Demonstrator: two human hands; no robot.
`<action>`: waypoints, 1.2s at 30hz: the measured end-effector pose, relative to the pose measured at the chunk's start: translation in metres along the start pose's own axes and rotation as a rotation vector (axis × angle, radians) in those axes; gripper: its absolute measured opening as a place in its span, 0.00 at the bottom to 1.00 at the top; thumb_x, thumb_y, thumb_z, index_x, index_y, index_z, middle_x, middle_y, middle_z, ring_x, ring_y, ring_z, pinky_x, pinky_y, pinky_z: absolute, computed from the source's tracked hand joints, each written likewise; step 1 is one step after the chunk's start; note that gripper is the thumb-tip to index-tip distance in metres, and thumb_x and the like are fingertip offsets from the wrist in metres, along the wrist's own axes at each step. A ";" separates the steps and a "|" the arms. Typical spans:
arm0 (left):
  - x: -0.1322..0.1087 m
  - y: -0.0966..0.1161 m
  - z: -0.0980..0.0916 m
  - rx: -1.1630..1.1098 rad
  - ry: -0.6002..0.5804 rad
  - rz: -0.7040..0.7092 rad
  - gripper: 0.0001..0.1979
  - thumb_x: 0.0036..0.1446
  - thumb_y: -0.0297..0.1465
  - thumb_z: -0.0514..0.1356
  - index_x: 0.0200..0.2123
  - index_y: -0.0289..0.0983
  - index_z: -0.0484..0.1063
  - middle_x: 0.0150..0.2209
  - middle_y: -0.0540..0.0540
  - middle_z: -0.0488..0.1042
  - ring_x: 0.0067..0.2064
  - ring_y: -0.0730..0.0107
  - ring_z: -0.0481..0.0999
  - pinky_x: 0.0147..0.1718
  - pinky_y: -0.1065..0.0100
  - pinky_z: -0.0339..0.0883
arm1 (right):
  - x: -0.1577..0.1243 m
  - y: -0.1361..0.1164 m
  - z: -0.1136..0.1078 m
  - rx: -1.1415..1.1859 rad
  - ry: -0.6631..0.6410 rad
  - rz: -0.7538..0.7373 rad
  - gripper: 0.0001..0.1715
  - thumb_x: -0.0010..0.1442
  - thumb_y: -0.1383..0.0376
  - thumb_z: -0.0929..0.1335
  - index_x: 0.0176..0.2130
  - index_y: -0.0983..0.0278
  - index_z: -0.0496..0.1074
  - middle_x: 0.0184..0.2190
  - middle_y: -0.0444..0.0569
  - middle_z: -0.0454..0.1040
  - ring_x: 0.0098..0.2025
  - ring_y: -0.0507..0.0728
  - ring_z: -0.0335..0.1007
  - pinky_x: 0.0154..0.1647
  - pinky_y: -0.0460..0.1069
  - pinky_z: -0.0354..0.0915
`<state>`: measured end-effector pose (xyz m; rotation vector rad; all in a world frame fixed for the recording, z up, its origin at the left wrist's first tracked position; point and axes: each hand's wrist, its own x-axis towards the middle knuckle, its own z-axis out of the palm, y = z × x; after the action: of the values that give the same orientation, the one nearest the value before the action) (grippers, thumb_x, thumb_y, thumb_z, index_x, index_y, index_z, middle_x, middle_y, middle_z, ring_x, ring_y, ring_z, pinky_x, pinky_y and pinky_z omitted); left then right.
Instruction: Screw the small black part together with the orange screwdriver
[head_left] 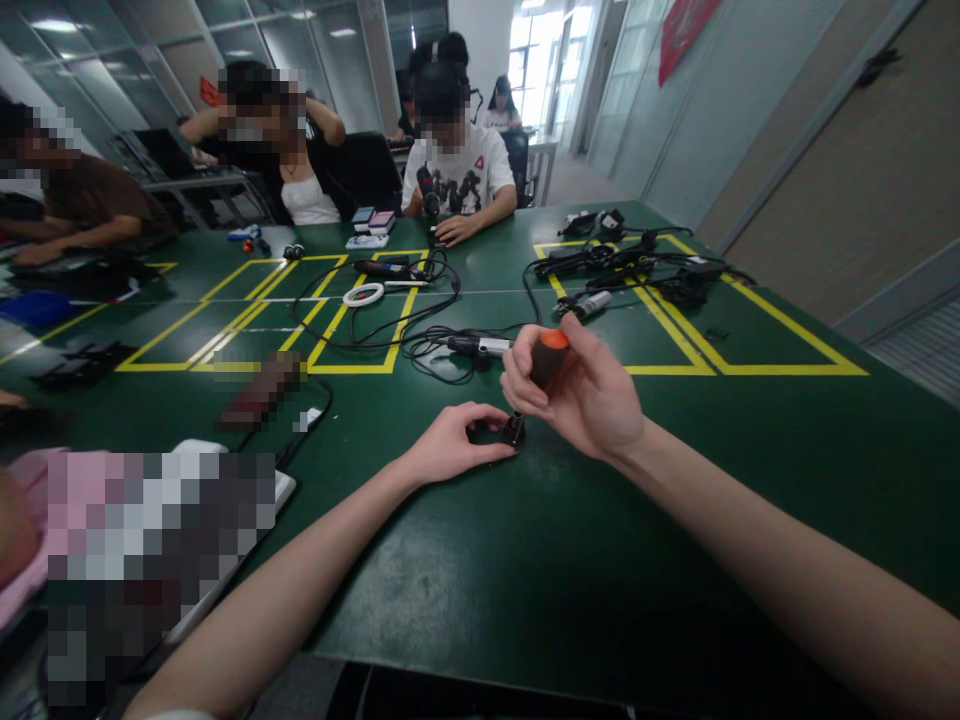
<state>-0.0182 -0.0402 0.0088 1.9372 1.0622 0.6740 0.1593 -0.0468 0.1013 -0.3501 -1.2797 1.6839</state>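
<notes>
My right hand [581,395] is closed around the handle of a screwdriver [551,358], dark with an orange end. The tool points down, and its lower part runs to a small black round part [514,430] on the table. Whether the tip sits in a screw is too small to tell. My left hand [465,440] steadies that part against the tabletop, thumb on the near side and fingers on the far side.
Coiled black cables with a silver-and-black tool [480,346] lie just beyond my hands. More cables [622,260] are heaped at the back right. A white ring [363,295] lies within yellow tape lines on the green table [420,570]. Other people sit across and to the left.
</notes>
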 end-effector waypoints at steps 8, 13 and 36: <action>-0.001 0.003 -0.001 0.014 -0.001 0.000 0.21 0.55 0.38 0.71 0.50 0.36 0.81 0.44 0.44 0.82 0.44 0.65 0.78 0.46 0.66 0.67 | 0.000 0.001 -0.001 0.033 0.002 -0.033 0.27 0.59 0.43 0.74 0.30 0.61 0.68 0.17 0.37 0.62 0.17 0.48 0.51 0.22 0.46 0.51; -0.001 0.003 -0.002 0.022 -0.011 -0.003 0.20 0.55 0.37 0.71 0.50 0.37 0.81 0.45 0.45 0.83 0.45 0.65 0.78 0.47 0.65 0.66 | 0.001 -0.001 -0.002 -0.031 -0.035 0.035 0.37 0.65 0.37 0.66 0.22 0.63 0.67 0.14 0.39 0.55 0.16 0.48 0.49 0.18 0.47 0.48; 0.000 0.003 -0.001 0.018 -0.010 -0.002 0.20 0.55 0.36 0.71 0.50 0.37 0.81 0.44 0.45 0.82 0.45 0.65 0.78 0.46 0.67 0.66 | 0.003 0.000 -0.001 -0.025 -0.037 0.036 0.40 0.61 0.31 0.64 0.21 0.61 0.62 0.14 0.38 0.54 0.16 0.49 0.47 0.18 0.47 0.48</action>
<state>-0.0182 -0.0411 0.0119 1.9529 1.0676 0.6550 0.1588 -0.0439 0.1013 -0.3603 -1.3298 1.7133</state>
